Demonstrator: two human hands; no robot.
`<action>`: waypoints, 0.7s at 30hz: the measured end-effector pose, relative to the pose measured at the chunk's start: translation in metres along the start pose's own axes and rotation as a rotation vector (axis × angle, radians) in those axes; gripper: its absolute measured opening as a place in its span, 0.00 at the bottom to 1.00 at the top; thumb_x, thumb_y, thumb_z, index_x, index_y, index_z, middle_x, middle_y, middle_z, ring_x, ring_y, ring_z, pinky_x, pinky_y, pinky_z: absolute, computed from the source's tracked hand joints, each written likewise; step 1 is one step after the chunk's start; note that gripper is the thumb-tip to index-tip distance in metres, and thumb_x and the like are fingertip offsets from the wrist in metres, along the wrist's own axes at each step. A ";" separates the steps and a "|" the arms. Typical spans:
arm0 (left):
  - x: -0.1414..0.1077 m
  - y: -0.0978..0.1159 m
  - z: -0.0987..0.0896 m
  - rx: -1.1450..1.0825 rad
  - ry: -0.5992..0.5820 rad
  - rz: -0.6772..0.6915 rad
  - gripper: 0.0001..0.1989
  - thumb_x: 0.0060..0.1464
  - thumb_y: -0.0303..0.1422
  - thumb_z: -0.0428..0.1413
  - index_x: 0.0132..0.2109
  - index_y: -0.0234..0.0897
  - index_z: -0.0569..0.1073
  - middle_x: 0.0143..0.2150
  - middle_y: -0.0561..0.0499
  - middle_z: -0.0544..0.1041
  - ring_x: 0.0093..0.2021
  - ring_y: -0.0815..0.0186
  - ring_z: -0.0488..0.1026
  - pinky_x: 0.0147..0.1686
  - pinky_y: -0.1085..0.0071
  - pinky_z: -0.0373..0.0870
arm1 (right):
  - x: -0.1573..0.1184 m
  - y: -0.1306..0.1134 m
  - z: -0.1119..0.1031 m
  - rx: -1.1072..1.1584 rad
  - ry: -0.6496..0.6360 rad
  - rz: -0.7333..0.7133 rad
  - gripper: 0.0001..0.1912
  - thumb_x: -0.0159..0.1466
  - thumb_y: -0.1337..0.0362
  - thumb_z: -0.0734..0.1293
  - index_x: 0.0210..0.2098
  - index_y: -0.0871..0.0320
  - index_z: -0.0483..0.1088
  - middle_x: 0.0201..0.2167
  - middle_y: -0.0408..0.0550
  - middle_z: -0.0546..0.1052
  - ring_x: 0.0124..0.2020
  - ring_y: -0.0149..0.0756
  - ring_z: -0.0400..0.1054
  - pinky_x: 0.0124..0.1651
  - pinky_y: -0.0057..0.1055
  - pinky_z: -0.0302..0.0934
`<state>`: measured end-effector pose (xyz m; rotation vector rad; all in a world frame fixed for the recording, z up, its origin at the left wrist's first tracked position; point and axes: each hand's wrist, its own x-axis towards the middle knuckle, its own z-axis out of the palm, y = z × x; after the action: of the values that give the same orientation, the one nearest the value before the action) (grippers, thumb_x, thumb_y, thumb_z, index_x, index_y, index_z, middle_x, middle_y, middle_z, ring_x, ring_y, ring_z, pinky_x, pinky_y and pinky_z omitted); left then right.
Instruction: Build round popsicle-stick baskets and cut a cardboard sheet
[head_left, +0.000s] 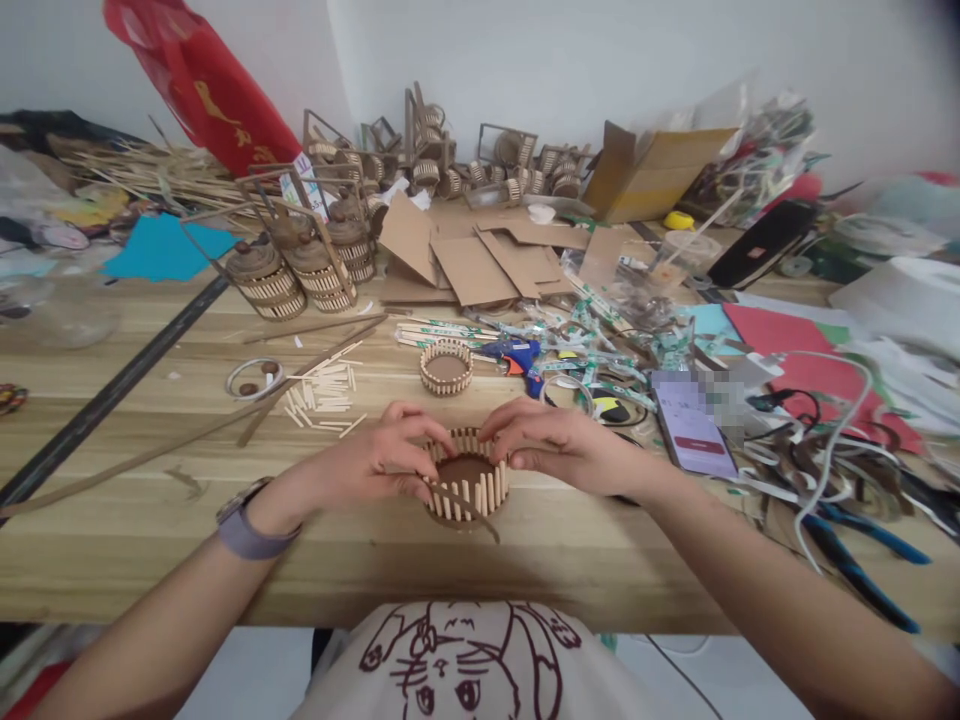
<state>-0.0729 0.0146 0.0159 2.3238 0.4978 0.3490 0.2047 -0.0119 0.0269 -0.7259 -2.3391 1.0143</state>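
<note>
A round brown basket (466, 478) with upright pale sticks around its rim sits on the wooden table in front of me. A thin brown strip (472, 508) runs across its near side, with one end loose. My left hand (394, 452) is closed on the basket's left side, thumb and fingers pinching the rim and the strip's end. On the right side, my right hand (544, 440) has its fingers curled over the rim, pinching it. Beyond them stands a smaller ring of sticks (446, 367), touched by neither hand.
Loose short sticks (322, 395) lie at the left near a long brown strip (187, 440). A blue glue gun (525, 362), a phone (691, 425) and blue-handled pliers (862, 560) are on the right. Finished lidded baskets (266, 278), cardboard pieces (480, 262) and wrappers lie behind.
</note>
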 end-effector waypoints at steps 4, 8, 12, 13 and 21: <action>-0.002 -0.026 0.012 0.252 0.035 0.025 0.08 0.61 0.36 0.58 0.37 0.43 0.82 0.56 0.46 0.74 0.60 0.53 0.57 0.60 0.50 0.57 | 0.004 0.022 0.013 -0.239 0.019 -0.113 0.11 0.70 0.67 0.61 0.39 0.57 0.75 0.40 0.51 0.80 0.51 0.39 0.68 0.55 0.42 0.63; -0.004 -0.038 0.025 0.382 0.041 0.006 0.09 0.60 0.30 0.58 0.43 0.46 0.82 0.57 0.46 0.75 0.62 0.49 0.58 0.57 0.47 0.60 | -0.001 0.034 0.029 -0.398 0.042 -0.138 0.12 0.71 0.68 0.59 0.40 0.57 0.76 0.39 0.51 0.80 0.52 0.41 0.66 0.54 0.42 0.63; -0.003 -0.030 0.036 0.375 0.052 0.030 0.10 0.60 0.27 0.58 0.45 0.44 0.81 0.50 0.48 0.79 0.61 0.49 0.59 0.57 0.47 0.62 | -0.007 0.039 0.037 -0.414 0.070 -0.131 0.11 0.70 0.68 0.61 0.40 0.58 0.76 0.39 0.52 0.80 0.51 0.40 0.67 0.54 0.40 0.64; -0.002 -0.026 0.038 0.363 0.053 0.039 0.09 0.60 0.28 0.58 0.45 0.43 0.81 0.47 0.48 0.80 0.61 0.49 0.59 0.57 0.48 0.61 | -0.008 0.039 0.038 -0.408 0.085 -0.130 0.11 0.70 0.68 0.61 0.40 0.58 0.76 0.39 0.52 0.80 0.50 0.40 0.67 0.53 0.39 0.64; 0.007 -0.008 0.062 0.357 0.121 -0.008 0.08 0.63 0.32 0.56 0.42 0.37 0.80 0.37 0.48 0.80 0.56 0.54 0.62 0.56 0.54 0.62 | -0.017 0.048 0.047 -0.387 0.143 -0.123 0.12 0.70 0.68 0.61 0.41 0.58 0.76 0.39 0.51 0.80 0.51 0.42 0.65 0.54 0.40 0.64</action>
<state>-0.0450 -0.0139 -0.0325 2.6540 0.6745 0.4277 0.2013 -0.0184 -0.0424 -0.7553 -2.4434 0.4430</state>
